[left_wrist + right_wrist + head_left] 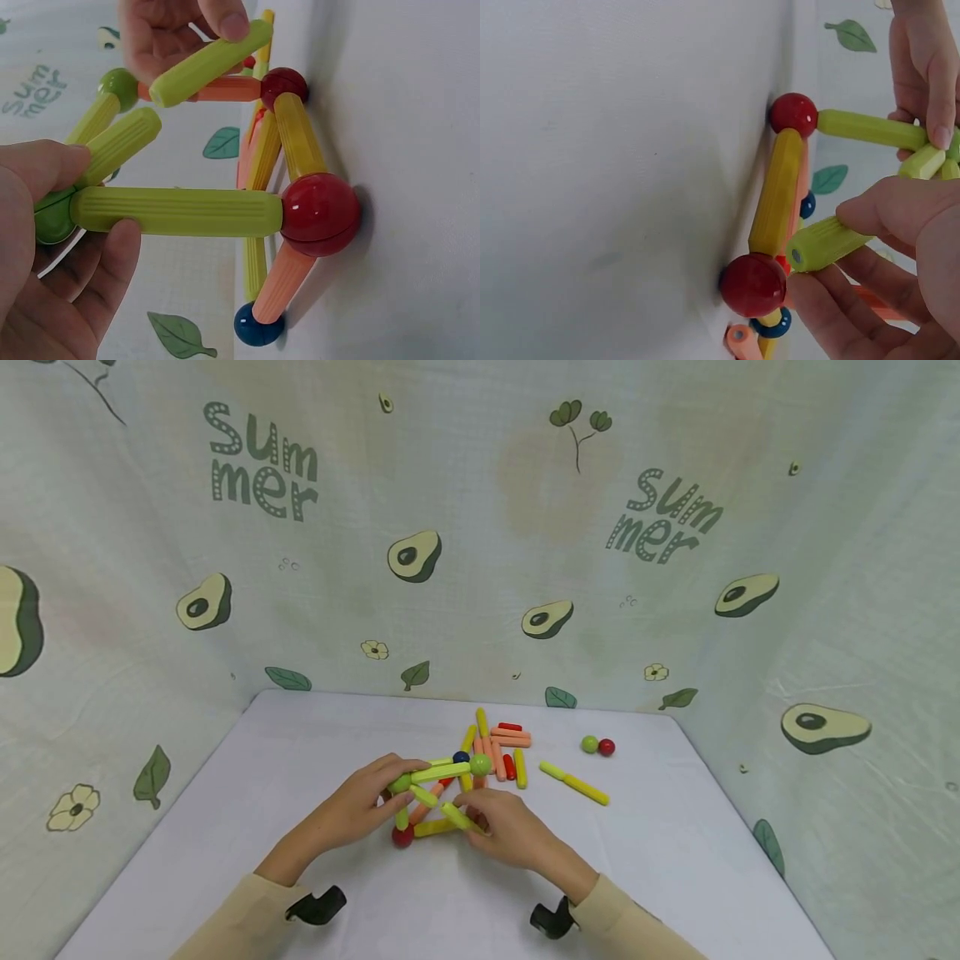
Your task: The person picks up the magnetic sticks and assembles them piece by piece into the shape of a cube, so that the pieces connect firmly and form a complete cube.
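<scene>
A frame of magnetic sticks and balls stands on the table. Its near red ball [402, 836] rests on the white surface, joined to a yellow stick [435, 827] and an upright green stick [176, 211]. At the top corner my left hand [363, 802] grips a green ball [54, 223], from which a short green stick [124, 144] points toward the right hand. My right hand [513, 828] pinches a loose lime-green stick [825, 244] between thumb and fingers, apart from the frame. Another green ball [480, 765] sits at the far top corner; a blue ball [259, 325] is low down.
Behind the frame lie several loose pink, red and yellow sticks [521, 768]. Rightward are a green-and-yellow pair of sticks [574, 783] end to end, and a loose green ball [590, 744] beside a red ball [607, 747]. A printed cloth [480, 652] hangs around the table.
</scene>
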Demonstrator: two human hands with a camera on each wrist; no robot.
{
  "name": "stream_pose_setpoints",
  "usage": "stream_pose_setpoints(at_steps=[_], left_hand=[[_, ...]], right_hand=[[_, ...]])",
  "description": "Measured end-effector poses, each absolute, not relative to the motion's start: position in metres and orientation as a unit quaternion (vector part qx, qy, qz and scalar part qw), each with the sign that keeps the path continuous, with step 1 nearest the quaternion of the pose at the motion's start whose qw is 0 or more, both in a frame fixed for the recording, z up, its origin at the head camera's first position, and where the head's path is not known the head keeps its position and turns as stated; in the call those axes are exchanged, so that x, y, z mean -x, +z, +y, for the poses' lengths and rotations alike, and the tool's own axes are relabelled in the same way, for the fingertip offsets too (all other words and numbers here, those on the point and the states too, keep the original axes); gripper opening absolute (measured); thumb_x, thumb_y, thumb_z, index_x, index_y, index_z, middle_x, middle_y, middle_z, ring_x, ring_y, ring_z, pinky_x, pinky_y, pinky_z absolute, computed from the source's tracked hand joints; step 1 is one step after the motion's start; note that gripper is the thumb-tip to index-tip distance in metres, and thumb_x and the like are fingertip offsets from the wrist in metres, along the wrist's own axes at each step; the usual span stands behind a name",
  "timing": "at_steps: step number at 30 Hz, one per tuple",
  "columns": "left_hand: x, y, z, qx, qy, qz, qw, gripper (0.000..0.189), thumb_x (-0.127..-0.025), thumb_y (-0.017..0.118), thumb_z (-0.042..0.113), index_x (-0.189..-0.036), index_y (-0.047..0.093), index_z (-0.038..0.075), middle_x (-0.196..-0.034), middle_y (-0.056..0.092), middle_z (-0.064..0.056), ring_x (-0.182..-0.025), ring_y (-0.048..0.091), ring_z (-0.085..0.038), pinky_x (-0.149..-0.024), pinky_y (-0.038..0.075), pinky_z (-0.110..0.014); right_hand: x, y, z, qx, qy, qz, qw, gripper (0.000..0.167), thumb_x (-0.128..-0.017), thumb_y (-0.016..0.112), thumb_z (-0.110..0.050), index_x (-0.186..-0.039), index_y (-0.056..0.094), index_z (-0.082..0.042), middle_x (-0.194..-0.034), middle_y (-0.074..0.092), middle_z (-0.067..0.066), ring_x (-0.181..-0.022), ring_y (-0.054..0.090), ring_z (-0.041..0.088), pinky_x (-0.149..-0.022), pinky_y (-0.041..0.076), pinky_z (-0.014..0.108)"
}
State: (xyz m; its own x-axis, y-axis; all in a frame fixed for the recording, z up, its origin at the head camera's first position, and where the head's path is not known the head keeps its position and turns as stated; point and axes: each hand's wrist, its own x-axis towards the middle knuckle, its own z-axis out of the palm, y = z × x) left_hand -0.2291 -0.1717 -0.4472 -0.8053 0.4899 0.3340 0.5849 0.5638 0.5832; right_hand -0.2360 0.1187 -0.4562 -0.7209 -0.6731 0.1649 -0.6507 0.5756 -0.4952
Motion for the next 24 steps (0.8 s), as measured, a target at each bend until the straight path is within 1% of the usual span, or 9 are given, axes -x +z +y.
stream_pose_setpoints(at_steps=[3,6,10,13,15,18,20,23,24], left_hand=[[0.2280,-0.4455,-0.1709,0.299,-0.350,-0.885,0.064,0.049,-0.103,0.073,0.018,-0.149,0.059,0.023,-0.116,0.060,0.010,-0.088,0.058,-0.006,-0.077,0.056,-0.024],[0.2273,-0.4451,-0.1708,0.295,-0.347,-0.888,0.061,0.049,-0.103,0.072,0.019,-0.150,0.059,0.024,-0.116,0.060,0.010,-0.089,0.057,-0.007,-0.077,0.056,-0.024],[0.2278,-0.4462,-0.1713,0.292,-0.343,-0.891,0.060,0.049,-0.103,0.072,0.019,-0.150,0.058,0.024,-0.116,0.059,0.011,-0.089,0.057,-0.007,-0.077,0.056,-0.025],[0.2283,-0.4466,-0.1720,0.293,-0.341,-0.891,0.062,0.050,-0.104,0.072,0.019,-0.151,0.057,0.025,-0.115,0.059,0.011,-0.089,0.057,-0.007,-0.077,0.056,-0.024],[0.2285,-0.4467,-0.1723,0.295,-0.340,-0.891,0.063,0.050,-0.104,0.072,0.019,-0.151,0.057,0.025,-0.114,0.059,0.011,-0.089,0.057,-0.007,-0.078,0.056,-0.024],[0.2289,-0.4470,-0.1727,0.298,-0.340,-0.890,0.064,0.049,-0.104,0.071,0.019,-0.151,0.057,0.024,-0.114,0.059,0.011,-0.089,0.057,-0.007,-0.078,0.056,-0.023],[0.2291,-0.4472,-0.1730,0.300,-0.341,-0.889,0.064,0.049,-0.104,0.071,0.018,-0.151,0.057,0.024,-0.114,0.059,0.011,-0.088,0.057,-0.007,-0.078,0.056,-0.023],[0.2289,-0.4473,-0.1732,0.301,-0.343,-0.887,0.064,0.049,-0.104,0.071,0.019,-0.151,0.058,0.023,-0.113,0.059,0.011,-0.088,0.057,-0.006,-0.078,0.056,-0.023],[0.2288,-0.4474,-0.1732,0.302,-0.344,-0.887,0.064,0.048,-0.104,0.071,0.019,-0.150,0.058,0.022,-0.113,0.059,0.011,-0.088,0.057,-0.006,-0.078,0.056,-0.023]], right_hand=[[0.2356,-0.4573,0.1219,0.363,-0.287,0.886,0.019,0.040,-0.094,0.080,-0.007,-0.132,0.066,-0.011,-0.104,0.069,-0.005,-0.089,0.065,0.011,-0.081,0.057,0.021],[0.2349,-0.4576,0.1243,0.360,-0.312,0.879,0.013,0.036,-0.094,0.080,-0.005,-0.127,0.066,-0.010,-0.103,0.067,-0.005,-0.091,0.065,0.009,-0.081,0.058,0.020],[0.2342,-0.4563,0.1258,0.363,-0.343,0.866,0.000,0.027,-0.093,0.082,-0.005,-0.114,0.068,-0.012,-0.103,0.067,-0.005,-0.095,0.067,0.008,-0.083,0.062,0.028],[0.2341,-0.4548,0.1262,0.364,-0.359,0.859,-0.013,0.026,-0.091,0.085,-0.005,-0.110,0.068,-0.012,-0.105,0.067,-0.005,-0.098,0.068,0.008,-0.082,0.064,0.034],[0.2343,-0.4541,0.1264,0.363,-0.368,0.856,-0.020,0.027,-0.089,0.086,-0.005,-0.108,0.067,-0.011,-0.105,0.067,-0.005,-0.098,0.068,0.008,-0.081,0.064,0.035],[0.2347,-0.4533,0.1269,0.360,-0.365,0.858,-0.035,0.028,-0.089,0.087,-0.006,-0.104,0.066,-0.014,-0.102,0.066,-0.006,-0.093,0.064,0.008,-0.079,0.063,0.030],[0.2349,-0.4530,0.1274,0.358,-0.356,0.862,-0.045,0.028,-0.088,0.088,-0.008,-0.102,0.064,-0.017,-0.098,0.064,-0.009,-0.089,0.061,0.007,-0.077,0.060,0.026],[0.2351,-0.4523,0.1277,0.359,-0.346,0.865,-0.056,0.030,-0.088,0.088,-0.010,-0.099,0.062,-0.019,-0.092,0.062,-0.011,-0.084,0.056,0.007,-0.075,0.055,0.025],[0.2350,-0.4520,0.1277,0.361,-0.346,0.864,-0.056,0.030,-0.088,0.088,-0.010,-0.099,0.062,-0.019,-0.092,0.063,-0.011,-0.084,0.056,0.007,-0.075,0.056,0.026]])
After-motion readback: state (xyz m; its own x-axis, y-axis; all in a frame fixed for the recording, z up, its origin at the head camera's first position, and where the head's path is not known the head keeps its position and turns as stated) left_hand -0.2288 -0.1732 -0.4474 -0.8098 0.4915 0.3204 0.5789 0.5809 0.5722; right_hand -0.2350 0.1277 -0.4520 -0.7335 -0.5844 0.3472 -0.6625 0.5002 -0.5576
